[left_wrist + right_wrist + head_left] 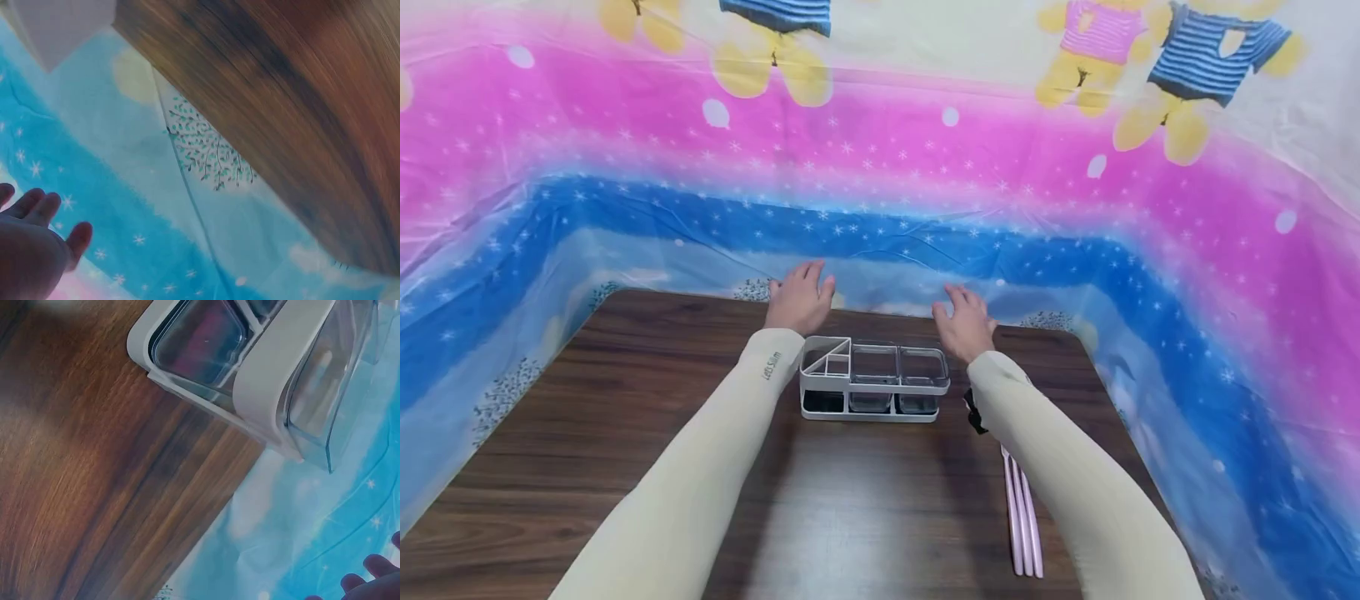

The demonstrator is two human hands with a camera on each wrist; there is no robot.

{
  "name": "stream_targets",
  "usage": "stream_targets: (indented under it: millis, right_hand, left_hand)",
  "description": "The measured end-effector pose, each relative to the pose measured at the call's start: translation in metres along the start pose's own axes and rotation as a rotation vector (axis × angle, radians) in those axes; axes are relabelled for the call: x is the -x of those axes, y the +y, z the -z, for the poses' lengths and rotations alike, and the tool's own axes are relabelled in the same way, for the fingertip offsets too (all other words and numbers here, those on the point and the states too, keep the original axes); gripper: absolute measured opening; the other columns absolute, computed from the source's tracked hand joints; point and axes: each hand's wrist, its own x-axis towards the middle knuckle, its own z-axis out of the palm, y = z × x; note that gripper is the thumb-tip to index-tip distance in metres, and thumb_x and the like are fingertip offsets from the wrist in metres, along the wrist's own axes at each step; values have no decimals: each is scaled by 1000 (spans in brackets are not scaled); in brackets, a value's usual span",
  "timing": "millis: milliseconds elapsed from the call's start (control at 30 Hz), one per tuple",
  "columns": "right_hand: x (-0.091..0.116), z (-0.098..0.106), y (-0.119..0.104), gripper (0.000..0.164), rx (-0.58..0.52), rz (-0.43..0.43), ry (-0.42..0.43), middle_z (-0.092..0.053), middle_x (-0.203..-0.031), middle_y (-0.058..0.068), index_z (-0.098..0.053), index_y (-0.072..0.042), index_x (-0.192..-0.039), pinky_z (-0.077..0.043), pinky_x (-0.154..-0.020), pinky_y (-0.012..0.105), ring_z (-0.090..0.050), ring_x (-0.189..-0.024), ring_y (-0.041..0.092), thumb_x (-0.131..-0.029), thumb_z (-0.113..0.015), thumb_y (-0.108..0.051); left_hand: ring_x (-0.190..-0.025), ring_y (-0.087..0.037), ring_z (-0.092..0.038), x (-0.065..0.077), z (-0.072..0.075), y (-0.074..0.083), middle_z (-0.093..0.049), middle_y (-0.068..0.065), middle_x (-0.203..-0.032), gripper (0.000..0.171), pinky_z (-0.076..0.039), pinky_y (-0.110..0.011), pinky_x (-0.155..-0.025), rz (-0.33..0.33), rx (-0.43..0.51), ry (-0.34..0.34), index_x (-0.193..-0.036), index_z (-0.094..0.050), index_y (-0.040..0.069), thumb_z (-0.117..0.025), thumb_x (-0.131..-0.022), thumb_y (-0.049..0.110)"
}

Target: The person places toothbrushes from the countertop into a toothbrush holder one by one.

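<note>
A white two-level rack (pixel 872 389) with clear bins stands toward the far side of the wooden table. Beyond its left end is my left hand (pixel 800 298), fingers extended and apart, holding nothing. My right hand (pixel 966 323) reaches past the rack's right end with loosely bent fingers and nothing in them. In the left wrist view, the left hand (pixel 34 244) appears against the blue cloth. The right wrist view shows the rack (pixel 262 381) close up, while only fingertips of the right hand (pixel 375 581) show at the corner.
Slim pink-handled utensils (pixel 1022 517) lie side by side on the table (pixel 625 417), under the right forearm. A small black item (pixel 974 412) shows beside the right cuff. A patterned cloth (pixel 880 150) hangs around the table's back and sides.
</note>
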Motion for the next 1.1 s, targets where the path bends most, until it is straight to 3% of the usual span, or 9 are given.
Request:
stream_targets:
  millis: [233,500,900,1100]
  right_hand:
    - [9,10,12,49,-108,43,59,-34,-147,13,-41,-16,-143,-22,-102,59,-28,-135,32,-99,-37,-37]
    - [25,21,24,48,-173,114,102,-39,-144,13,-43,-11,-142,-27,-105,47,-34,-132,31,-100,-39,-35]
    - [49,37,40,41,-297,134,180,-55,-129,13,-50,-10,-136,-40,-95,43,-51,-115,26,-100,-44,-30]
    - [61,45,44,38,-341,111,218,-56,-124,11,-51,-9,-133,-43,-92,43,-54,-110,24,-99,-47,-25]
  left_hand:
    - [-136,-32,-26,7,5,-18,-30,-16,-149,54,-19,-46,-110,-34,204,-37,-147,-31,6,-26,-103,37]
    - [-133,-36,-30,17,16,-41,-32,-19,-146,54,-22,-50,-107,-106,261,-51,-147,-31,5,-26,-103,37]
    - [-127,-35,-39,23,20,-35,-41,-20,-139,49,-30,-49,-103,-269,343,-1,-144,-36,4,-31,-104,32]
    - [-126,-33,-40,29,21,-35,-43,-19,-138,51,-33,-48,-101,-306,412,-7,-144,-36,4,-37,-102,35]
